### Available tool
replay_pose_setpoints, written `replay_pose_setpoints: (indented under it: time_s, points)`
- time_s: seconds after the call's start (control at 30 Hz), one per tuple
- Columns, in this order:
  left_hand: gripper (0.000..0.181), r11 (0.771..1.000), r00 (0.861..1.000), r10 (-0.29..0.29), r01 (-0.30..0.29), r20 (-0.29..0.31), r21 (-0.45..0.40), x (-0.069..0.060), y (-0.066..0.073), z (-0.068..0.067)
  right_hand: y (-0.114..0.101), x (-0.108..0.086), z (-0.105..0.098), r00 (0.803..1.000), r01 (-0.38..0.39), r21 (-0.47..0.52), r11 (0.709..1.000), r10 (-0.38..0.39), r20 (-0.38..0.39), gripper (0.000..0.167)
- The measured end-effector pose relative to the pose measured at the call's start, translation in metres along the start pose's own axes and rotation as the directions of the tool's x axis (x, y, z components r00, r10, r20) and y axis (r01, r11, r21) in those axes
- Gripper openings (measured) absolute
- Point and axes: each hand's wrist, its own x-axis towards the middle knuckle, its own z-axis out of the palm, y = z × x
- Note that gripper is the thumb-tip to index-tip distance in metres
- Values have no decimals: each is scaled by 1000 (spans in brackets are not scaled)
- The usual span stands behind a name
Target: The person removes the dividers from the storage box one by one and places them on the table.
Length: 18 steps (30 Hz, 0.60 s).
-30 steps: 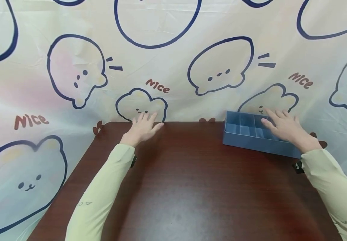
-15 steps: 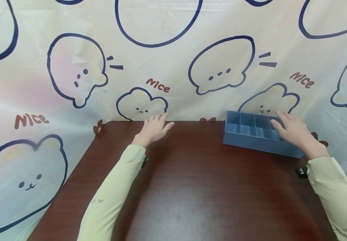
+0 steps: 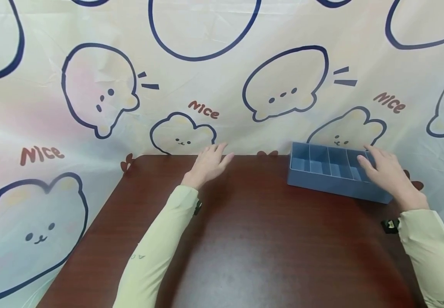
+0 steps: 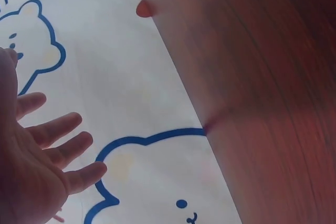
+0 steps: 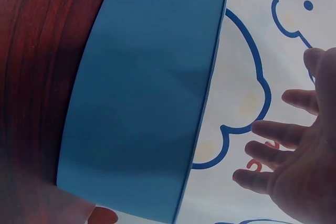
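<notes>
A blue box (image 3: 337,185) with several divided compartments stands at the back right of the table. My right hand (image 3: 390,174) hangs over its right end, fingers spread and holding nothing. In the right wrist view the hand (image 5: 302,161) shows fingers apart from the box's side wall (image 5: 139,87). Near the table's back edge, left of the box, my left hand (image 3: 209,166) is raised with its fingers loosely extended. The left wrist view shows that hand (image 4: 39,169) with nothing in its grasp. The box's rightmost part is hidden behind the right hand.
The dark brown wooden table (image 3: 268,239) runs up to a pale printed curtain (image 3: 222,85) at the back. More of this curtain hangs along the left and right sides. A small black device (image 3: 390,226) is worn at the right wrist.
My left hand has moved to the right along the back of the table. My right hand has shifted right and slightly nearer, uncovering more compartments. The box stays in place.
</notes>
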Motion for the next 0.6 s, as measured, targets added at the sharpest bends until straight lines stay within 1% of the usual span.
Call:
replay_pose_setpoints:
  time_s: [0.2, 0.4, 0.6]
  points:
    - [66, 999, 1000, 19, -20, -14, -29, 3, 11, 7, 5, -4, -1, 999, -42, 6, 999, 42, -9, 68]
    - [65, 997, 999, 24, -27, -31, -79, 6, 21, 13, 14, -6, 1, 999, -52, -1, 999, 52, -9, 68]
    - [70, 985, 1000, 1, 0, 8, -172, 6, 31, 20, 22, -9, 3, 997, -72, 3, 997, 72, -8, 67]
